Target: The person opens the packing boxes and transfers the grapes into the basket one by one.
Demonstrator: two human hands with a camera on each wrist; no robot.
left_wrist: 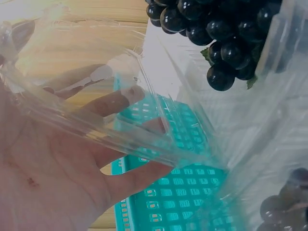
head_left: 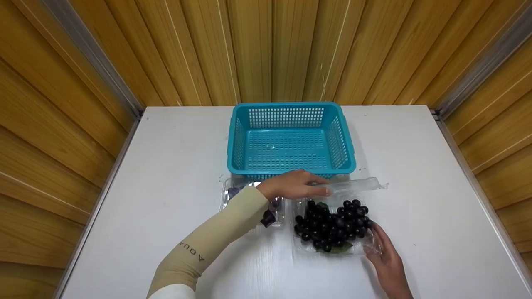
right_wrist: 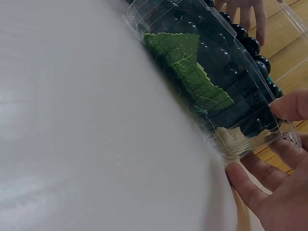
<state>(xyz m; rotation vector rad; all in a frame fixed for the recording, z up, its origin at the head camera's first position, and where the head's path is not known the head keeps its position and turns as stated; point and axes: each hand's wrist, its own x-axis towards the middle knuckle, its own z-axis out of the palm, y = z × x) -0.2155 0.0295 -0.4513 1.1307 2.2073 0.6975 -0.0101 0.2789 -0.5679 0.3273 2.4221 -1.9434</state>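
Observation:
A clear plastic clamshell box [head_left: 305, 249] filled with dark grapes [head_left: 332, 226] and green leaves lies on the table. My right hand [head_left: 388, 259] grips its right end; in the right wrist view the fingers and thumb surround the corner beside a leaf [right_wrist: 185, 67]. The box's clear lid [head_left: 353, 185] stands raised at the back. My left hand [head_left: 297, 185] is at that lid with its fingers extended; the left wrist view shows the fingers [left_wrist: 115, 101] through the clear plastic.
Behind the box stands a blue-green perforated basket [head_left: 291, 171]. A second clear box [head_left: 226, 199] with dark purple contents sits left of the grapes, partly covered by the left forearm. Wood-patterned panels [head_left: 270, 50] wall in the white table [head_left: 178, 166].

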